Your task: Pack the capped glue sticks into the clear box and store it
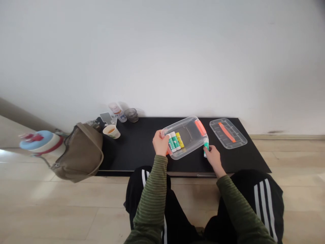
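Note:
My left hand (pixel 160 143) grips the left end of a clear plastic box (pixel 189 134) with orange latches, tilting it above the black table. Inside, near that hand, lie green-and-white glue sticks (pixel 174 141) and a yellow glue stick (pixel 180 140) side by side. In my right hand (pixel 213 156) is another green-and-white glue stick (pixel 206 147), held upright just outside the box's right end. The fingers are closed round its lower part. To the right, the clear lid (pixel 228 133) with an orange handle (pixel 226 131) lies flat on the table.
On the left of the black table (pixel 137 149) stand a paper cup (pixel 111 131) of amber liquid, a small bottle (pixel 118 113) and a dark glass (pixel 131 115). A brown bag (pixel 80 152) and a blue-topped bottle (pixel 44 142) are farther left. A white wall (pixel 162 61) rises behind.

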Tool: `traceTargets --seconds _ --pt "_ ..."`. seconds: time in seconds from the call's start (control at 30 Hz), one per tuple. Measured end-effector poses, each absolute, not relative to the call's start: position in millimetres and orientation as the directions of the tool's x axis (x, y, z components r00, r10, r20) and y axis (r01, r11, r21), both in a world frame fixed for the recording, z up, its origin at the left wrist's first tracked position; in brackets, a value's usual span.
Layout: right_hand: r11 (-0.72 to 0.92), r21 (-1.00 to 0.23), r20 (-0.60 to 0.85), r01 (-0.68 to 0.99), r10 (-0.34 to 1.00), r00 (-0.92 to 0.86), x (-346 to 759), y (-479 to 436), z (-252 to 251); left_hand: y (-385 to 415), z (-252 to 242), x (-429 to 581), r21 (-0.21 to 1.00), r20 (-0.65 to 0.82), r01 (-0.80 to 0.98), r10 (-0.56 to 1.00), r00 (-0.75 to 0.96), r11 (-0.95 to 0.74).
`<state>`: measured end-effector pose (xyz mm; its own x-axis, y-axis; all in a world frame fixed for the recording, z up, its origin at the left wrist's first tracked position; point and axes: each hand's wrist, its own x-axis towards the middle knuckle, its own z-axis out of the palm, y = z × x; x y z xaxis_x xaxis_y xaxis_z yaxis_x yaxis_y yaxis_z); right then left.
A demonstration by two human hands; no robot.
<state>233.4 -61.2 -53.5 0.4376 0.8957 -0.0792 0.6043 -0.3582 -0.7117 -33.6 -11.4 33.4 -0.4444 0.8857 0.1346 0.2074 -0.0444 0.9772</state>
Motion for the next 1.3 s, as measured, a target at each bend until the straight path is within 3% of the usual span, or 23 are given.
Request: traceTargets --seconds 0.07,0.17,0.3,0.4,0.47,0.57,0.7,0.8,1.07,1.3 --pt "-0.345 -0.812 -0.077 0.471 0.863 0.499 237.8 -64.7 -52.8 -11.1 33.2 -32.1 0.979 0.13 0.2 0.889 -0.44 -0.045" --pt "-0.224 -0.912 0.05 0.345 0.771 0.634 237.9 -71.4 -40.6 -11.2 33.8 -28.6 0.981 0.124 0.19 0.901 -0.416 -0.047" --pt "0.02 -0.926 0.287 0.376 0.684 0.671 230.5 -78.1 -2.8 -12.5 35.0 -23.9 0.983 0.124 0.172 0.92 -0.372 -0.063" --pt "0.115 -0.874 0.374 0.472 0.779 0.503 222.6 -76.8 31.4 -13.6 35.2 -21.8 0.98 0.138 0.179 0.933 -0.332 -0.082" --pt "0.098 -0.81 0.319 0.578 0.901 0.295 215.9 -71.0 48.5 -14.6 35.4 -20.6 0.979 0.145 0.184 0.942 -0.303 -0.092" --pt "0.002 -0.627 0.065 0.779 0.997 0.049 203.7 -55.2 57.9 -16.7 36.4 -18.4 0.977 0.153 0.184 0.955 -0.254 -0.108" --pt "-0.093 -0.349 -0.196 0.932 0.98 0.025 188.1 -32.4 47.4 -20.0 38.3 -14.4 0.969 0.165 0.216 0.968 -0.19 -0.123" --pt "-0.104 -0.243 -0.294 0.964 0.955 0.029 182.1 -22.0 35.8 -21.8 39.0 -11.3 0.966 0.165 0.223 0.974 -0.155 -0.129" --pt "-0.122 -0.205 -0.346 0.971 0.937 0.044 182.9 -14.8 18.0 -24.7 39.9 -7.5 0.963 0.154 0.24 0.982 -0.105 -0.125" --pt "-0.119 -0.264 -0.346 0.957 0.938 0.021 184.0 -15.7 25.9 -23.2 39.1 -8.5 0.966 0.145 0.229 0.983 -0.113 -0.116"
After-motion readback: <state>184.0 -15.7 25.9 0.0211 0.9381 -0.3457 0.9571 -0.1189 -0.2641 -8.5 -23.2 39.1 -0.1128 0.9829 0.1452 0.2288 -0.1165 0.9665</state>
